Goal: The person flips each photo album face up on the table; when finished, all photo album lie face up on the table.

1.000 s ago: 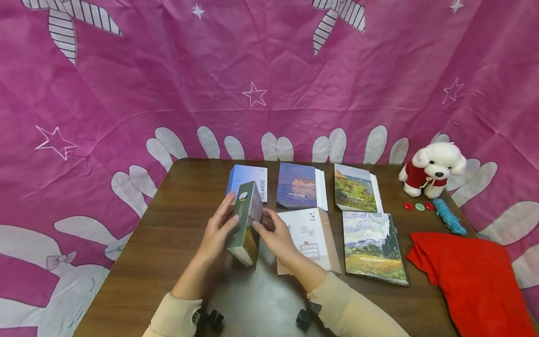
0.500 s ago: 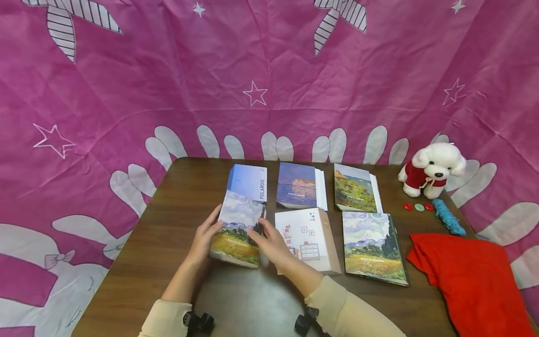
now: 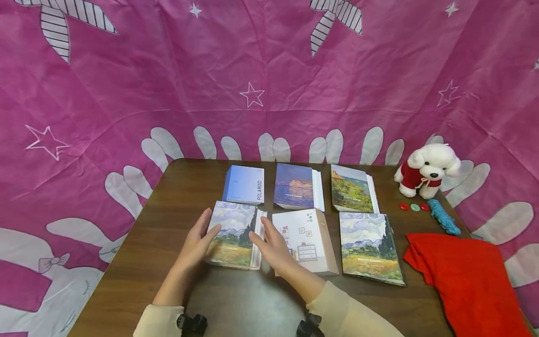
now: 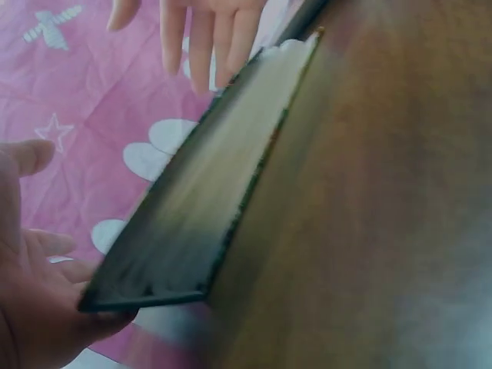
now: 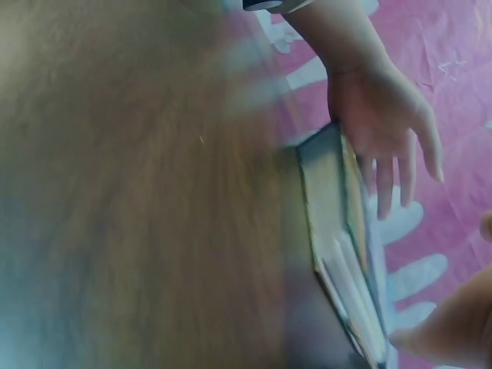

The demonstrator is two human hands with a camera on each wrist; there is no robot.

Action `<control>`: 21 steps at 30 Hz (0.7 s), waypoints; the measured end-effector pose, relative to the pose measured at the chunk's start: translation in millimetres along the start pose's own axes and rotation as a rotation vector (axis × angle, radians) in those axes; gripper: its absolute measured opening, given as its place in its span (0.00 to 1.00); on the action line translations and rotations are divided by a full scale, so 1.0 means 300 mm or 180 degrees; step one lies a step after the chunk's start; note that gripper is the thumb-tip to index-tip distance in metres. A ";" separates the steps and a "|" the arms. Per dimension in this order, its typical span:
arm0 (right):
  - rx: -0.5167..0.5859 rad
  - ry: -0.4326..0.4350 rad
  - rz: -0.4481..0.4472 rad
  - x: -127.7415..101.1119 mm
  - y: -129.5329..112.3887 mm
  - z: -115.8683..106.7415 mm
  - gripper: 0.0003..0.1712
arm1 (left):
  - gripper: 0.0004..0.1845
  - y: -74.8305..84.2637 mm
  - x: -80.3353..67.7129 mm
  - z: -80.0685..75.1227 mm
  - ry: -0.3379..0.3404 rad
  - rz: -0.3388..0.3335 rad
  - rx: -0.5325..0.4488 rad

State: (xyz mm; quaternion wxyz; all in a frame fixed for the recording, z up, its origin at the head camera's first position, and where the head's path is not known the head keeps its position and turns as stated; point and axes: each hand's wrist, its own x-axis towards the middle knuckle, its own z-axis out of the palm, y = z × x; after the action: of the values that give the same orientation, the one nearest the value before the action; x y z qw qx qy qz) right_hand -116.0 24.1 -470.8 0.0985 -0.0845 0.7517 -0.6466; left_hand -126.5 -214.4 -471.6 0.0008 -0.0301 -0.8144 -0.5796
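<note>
A thick photo album lies cover up between both hands, its cover painted with a cloudy sky, dark trees and a yellow field. White page edges show along its right side. My left hand is at the album's spine side, fingers extended and thumb raised apart over the cover. On the opposite side, my right hand has its fingertips by the page edges, thumb spread. The left wrist view shows the album's end low over the wood, with the right hand's straight fingers beyond it.
A blue Polaroid album is right behind, beside a sea-cliff album and a garden album. To the right lie a white album and another landscape album. Further right are a plush dog, blue yarn and red cloth.
The album has gone from standing tilted with its green spine showing to lying cover up, slightly nearer the person. Both hands have loosened from its sides.
</note>
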 end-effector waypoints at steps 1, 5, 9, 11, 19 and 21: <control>0.0013 0.0012 -0.0067 -0.001 0.001 -0.011 0.42 | 0.40 0.007 0.001 -0.004 0.0053 0.0061 0.0193; 0.0014 0.0125 -0.0267 -0.008 -0.005 -0.064 0.42 | 0.39 0.032 0.006 -0.001 0.0238 0.0251 0.0579; -0.0046 0.0308 -0.0350 -0.015 -0.017 -0.126 0.42 | 0.37 0.052 0.017 0.031 0.0275 0.0410 0.0375; -0.0091 0.0405 -0.0333 -0.018 -0.021 -0.158 0.42 | 0.36 0.062 0.024 0.056 0.0271 0.0477 0.0274; -0.0352 0.0667 -0.0376 -0.036 -0.023 -0.286 0.41 | 0.36 0.110 0.051 0.154 0.0206 0.0621 0.0243; -0.0501 0.0709 -0.0406 -0.043 -0.017 -0.318 0.40 | 0.36 0.120 0.057 0.174 0.0173 0.0688 0.0270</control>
State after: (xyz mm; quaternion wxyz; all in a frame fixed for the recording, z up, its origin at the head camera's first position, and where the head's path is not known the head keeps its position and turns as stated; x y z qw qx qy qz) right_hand -128.1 117.8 -451.4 -0.0338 -0.0674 0.7995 -0.5960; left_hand -139.9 -152.6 -454.0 0.0866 -0.1019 -0.8298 -0.5418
